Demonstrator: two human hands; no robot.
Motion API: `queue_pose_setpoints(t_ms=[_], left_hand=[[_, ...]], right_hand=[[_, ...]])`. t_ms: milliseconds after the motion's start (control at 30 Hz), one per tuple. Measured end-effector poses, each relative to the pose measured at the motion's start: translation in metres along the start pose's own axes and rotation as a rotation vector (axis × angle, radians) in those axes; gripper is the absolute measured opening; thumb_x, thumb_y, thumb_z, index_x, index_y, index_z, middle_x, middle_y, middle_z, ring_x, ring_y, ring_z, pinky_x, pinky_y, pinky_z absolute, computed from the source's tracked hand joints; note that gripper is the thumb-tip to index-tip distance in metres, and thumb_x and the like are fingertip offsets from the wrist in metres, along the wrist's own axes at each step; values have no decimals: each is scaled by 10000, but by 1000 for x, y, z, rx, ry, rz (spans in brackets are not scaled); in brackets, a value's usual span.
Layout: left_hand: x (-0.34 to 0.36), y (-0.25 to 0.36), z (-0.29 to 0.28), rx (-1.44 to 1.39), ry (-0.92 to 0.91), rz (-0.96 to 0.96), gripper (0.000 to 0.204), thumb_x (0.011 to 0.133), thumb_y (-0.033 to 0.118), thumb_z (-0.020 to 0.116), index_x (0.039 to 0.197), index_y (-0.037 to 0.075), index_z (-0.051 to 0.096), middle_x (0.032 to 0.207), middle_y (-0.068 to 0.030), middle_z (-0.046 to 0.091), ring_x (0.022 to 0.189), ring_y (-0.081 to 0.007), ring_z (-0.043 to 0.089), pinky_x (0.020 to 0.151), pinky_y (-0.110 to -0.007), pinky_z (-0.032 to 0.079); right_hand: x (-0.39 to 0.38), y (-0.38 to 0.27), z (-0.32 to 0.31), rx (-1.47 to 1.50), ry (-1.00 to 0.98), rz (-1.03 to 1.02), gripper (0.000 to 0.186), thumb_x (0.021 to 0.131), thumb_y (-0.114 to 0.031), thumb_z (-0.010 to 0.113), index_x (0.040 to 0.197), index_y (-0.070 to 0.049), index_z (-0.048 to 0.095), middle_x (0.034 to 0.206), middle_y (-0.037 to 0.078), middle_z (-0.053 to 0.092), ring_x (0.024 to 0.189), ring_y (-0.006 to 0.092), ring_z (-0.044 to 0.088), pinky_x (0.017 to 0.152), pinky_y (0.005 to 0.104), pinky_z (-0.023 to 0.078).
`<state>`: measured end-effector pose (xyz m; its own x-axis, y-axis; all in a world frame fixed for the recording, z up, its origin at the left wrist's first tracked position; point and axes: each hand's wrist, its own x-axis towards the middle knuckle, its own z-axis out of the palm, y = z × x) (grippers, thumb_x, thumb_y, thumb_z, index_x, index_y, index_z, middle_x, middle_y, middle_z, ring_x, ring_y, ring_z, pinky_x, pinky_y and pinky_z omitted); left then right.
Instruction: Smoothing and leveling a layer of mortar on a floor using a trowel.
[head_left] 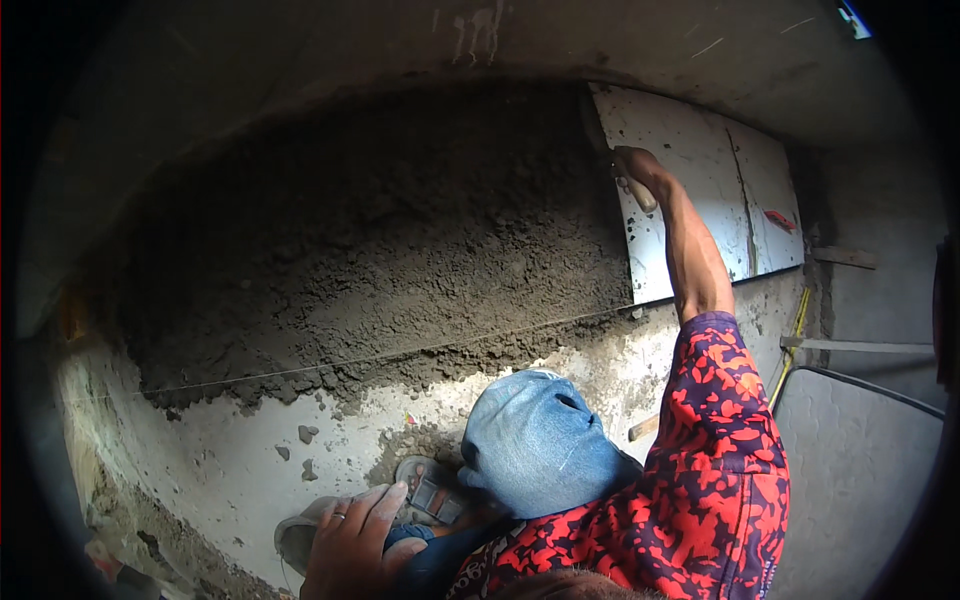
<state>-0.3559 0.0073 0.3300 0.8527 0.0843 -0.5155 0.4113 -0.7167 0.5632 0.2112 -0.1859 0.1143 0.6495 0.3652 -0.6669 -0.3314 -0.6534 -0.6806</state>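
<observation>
The right hand [634, 168] reached far out, fingers wrapped tight round the pale wooden handle of a trowel [640, 192], at the seam where the rough bed of dark grey mortar [400, 260] met the large white floor tile [700, 200] laid at the far right. The left hand [352, 545] lay near, fingers spread flat, holding nothing, apparently propping the crouch beside a grey sandal [425, 495]. A thin taut string line [330, 365] crossed the mortar's near edge, seemingly as a level guide.

Right arm [700, 260] outstretched, left hand [350, 540] flat.
</observation>
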Motion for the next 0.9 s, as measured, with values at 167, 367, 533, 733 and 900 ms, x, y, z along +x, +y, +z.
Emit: queue_pose_setpoints(t_ms=[167,367,533,733,900], left_hand=[[9,-2,-3,-27,-36,18,615,823,436,605,1261,21,486,1203,-181,560,1090,-347,530,936,-458,393],[22,15,-16,-42,-78,-12,597,817,412,610,1248,15,497,1207,-185,556,1102,-354,520,952,-444,381],[26,16,-18,-71,-61,-37,586,820,409,608,1244,18,502,1214,-178,554,1106,-353,519,960,-441,375],[26,15,-13,-38,-61,-36,584,827,424,602,1240,22,506,1205,-177,559,1101,-350,522,960,-436,375],[22,17,-14,-53,-39,-50,594,823,434,606,1241,23,506,1194,-177,566,1089,-353,529,953,-439,378]], right_hand=[[-12,4,-10,37,-196,67,286,966,-274,370,917,-56,549,602,-4,493,428,79,441,372,231,371],[-17,3,7,-31,-40,30,309,976,-330,389,935,-66,545,612,-9,517,408,64,434,351,223,373],[-25,1,19,59,-416,202,314,974,-357,388,900,-81,519,602,-27,493,401,62,411,354,216,358],[-21,2,42,95,-273,122,303,969,-357,406,889,-98,541,578,-28,487,392,63,411,339,218,346],[-21,-3,19,4,-196,49,308,959,-355,412,891,-83,541,604,-19,496,406,81,418,361,234,367]])
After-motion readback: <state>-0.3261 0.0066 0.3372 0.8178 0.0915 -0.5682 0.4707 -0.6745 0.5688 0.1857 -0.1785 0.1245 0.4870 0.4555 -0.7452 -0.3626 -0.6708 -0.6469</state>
